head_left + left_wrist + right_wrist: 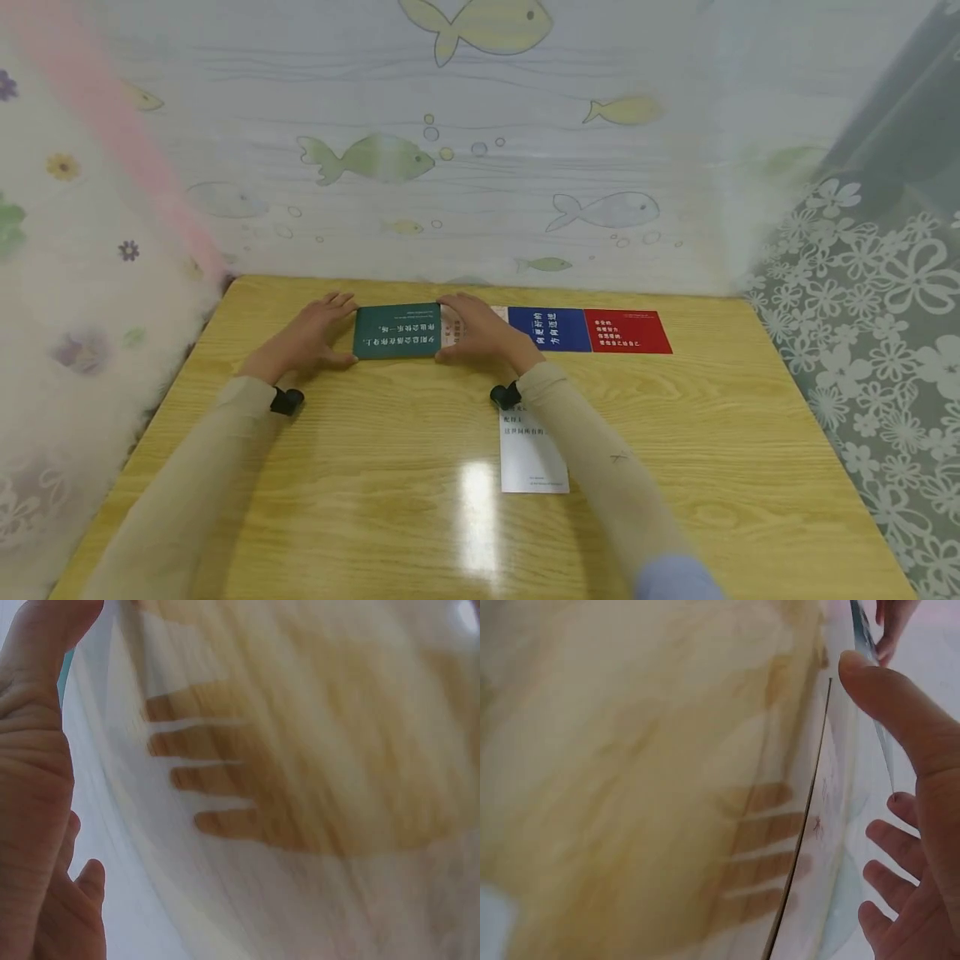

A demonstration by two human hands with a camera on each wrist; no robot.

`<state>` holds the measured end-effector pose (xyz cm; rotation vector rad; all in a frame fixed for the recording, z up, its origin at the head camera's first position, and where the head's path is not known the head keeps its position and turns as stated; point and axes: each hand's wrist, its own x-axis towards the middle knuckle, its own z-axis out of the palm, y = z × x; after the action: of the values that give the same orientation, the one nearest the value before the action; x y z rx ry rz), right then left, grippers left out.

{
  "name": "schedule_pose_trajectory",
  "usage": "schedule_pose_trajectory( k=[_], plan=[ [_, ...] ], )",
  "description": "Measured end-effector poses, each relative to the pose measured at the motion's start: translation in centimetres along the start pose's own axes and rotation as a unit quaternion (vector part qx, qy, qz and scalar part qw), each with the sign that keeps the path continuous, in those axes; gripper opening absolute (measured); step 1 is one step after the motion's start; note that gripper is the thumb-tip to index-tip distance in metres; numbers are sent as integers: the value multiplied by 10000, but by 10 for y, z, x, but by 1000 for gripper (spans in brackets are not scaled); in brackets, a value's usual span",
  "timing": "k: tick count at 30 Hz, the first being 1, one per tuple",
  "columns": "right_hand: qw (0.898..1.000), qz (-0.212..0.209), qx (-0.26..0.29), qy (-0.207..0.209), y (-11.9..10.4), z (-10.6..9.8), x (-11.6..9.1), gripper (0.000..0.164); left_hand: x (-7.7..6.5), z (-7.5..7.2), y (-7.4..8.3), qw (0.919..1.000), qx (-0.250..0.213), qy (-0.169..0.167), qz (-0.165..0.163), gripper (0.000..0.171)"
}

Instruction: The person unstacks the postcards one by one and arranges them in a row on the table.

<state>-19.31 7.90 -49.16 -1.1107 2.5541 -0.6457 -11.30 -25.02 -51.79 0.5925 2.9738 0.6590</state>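
Observation:
A dark green card [397, 331] with white lettering is at the far left of a row of cards. My left hand [309, 335] holds its left end, with thumb and fingers at the corners. At the other end, my right hand [480, 333] grips it the same way. Edge-on in the right wrist view, the green card [864, 630] runs between the thumb and a fingertip. In the left wrist view, only a teal sliver shows beside my left hand [37, 772]. A pale card [452, 325] with reddish lettering is mostly hidden under my right hand.
A blue card [551, 330] and a red card [628, 332] continue the row to the right. Nearer me, a white card [534, 458] lies partly under my right forearm. The wooden table [360, 467] meets a fish-print curtain [480, 217] at the back.

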Motion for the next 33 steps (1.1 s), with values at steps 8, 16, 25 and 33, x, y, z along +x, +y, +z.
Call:
schedule_pose_trajectory(
  k=[8,16,25,33],
  plan=[
    [9998,-40,-119,-152,5,6,16,102,0,-1,-9,9994,-25,-204,-267,95],
    [9993,171,-197,-253,7,12,21,100,2,-4,-15,9993,29,-297,-231,94],
    [9997,16,-157,-198,9,16,24,101,3,-5,-19,9994,4,-284,-213,91],
    [9998,0,-122,-182,6,18,25,98,2,-12,-20,9994,42,-297,-196,90]
  ],
)
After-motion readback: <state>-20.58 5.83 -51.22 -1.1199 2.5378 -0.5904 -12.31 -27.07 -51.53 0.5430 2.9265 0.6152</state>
